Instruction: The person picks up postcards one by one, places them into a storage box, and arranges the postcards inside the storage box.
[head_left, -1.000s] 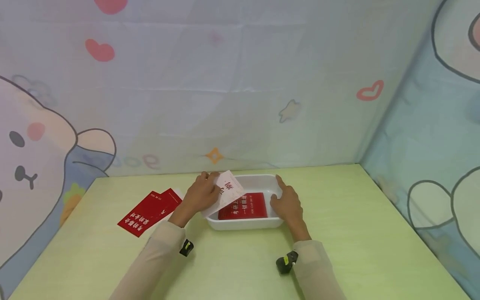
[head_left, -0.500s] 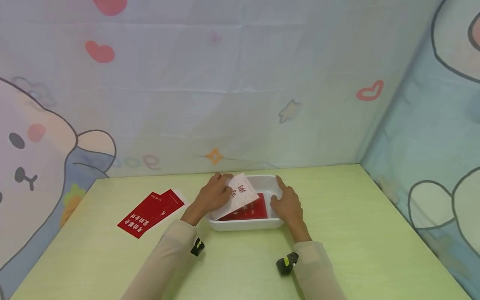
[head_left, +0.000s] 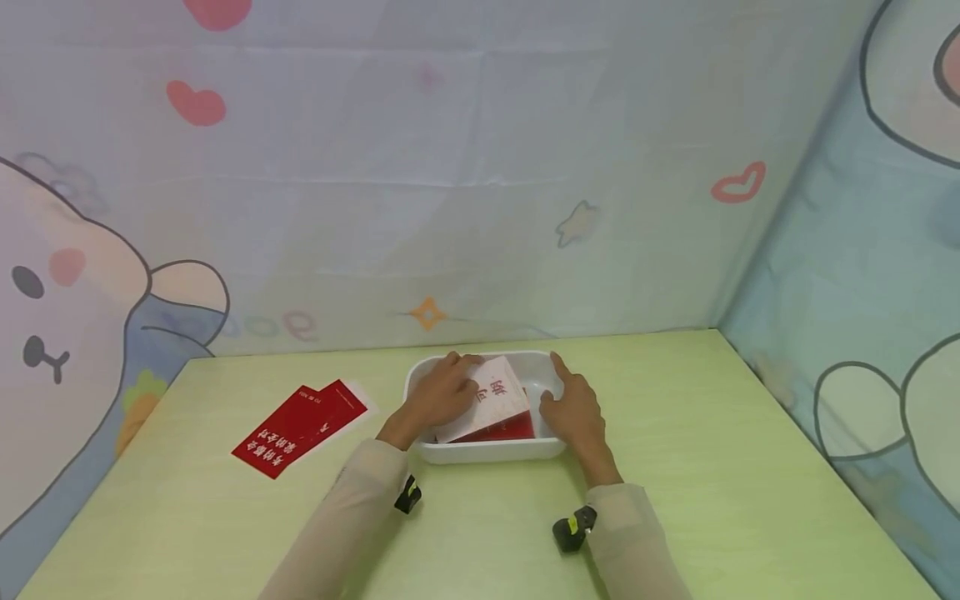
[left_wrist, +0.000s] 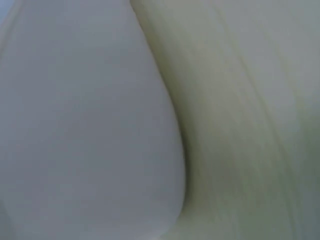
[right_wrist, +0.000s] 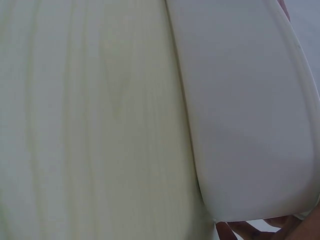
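My left hand point(head_left: 442, 393) is over the left part of a white plastic tray point(head_left: 487, 453), holding a pale card point(head_left: 497, 398) with red characters by its left side. Beneath that card, a red card point(head_left: 513, 428) lies in the tray, partly covered. At the tray's right end, my right hand point(head_left: 577, 410) grips the rim, thumb inside and fingers outside. The left wrist view has only the tray wall point(left_wrist: 90, 125) and tabletop, without the hand. Down in the right wrist view's corner, fingers point(right_wrist: 287, 227) curve about the tray's end.
Left of the tray, red cards point(head_left: 277, 433) overlap on the pale green table point(head_left: 480, 533), with a whitish edge showing beneath. A printed cloth backdrop point(head_left: 480, 208) rises behind the table, and another stands along the right side.
My left hand has moved right and slightly down with the pale card, from the tray's left edge to over its inside, covering more of the red card. My right hand stays on the rim.
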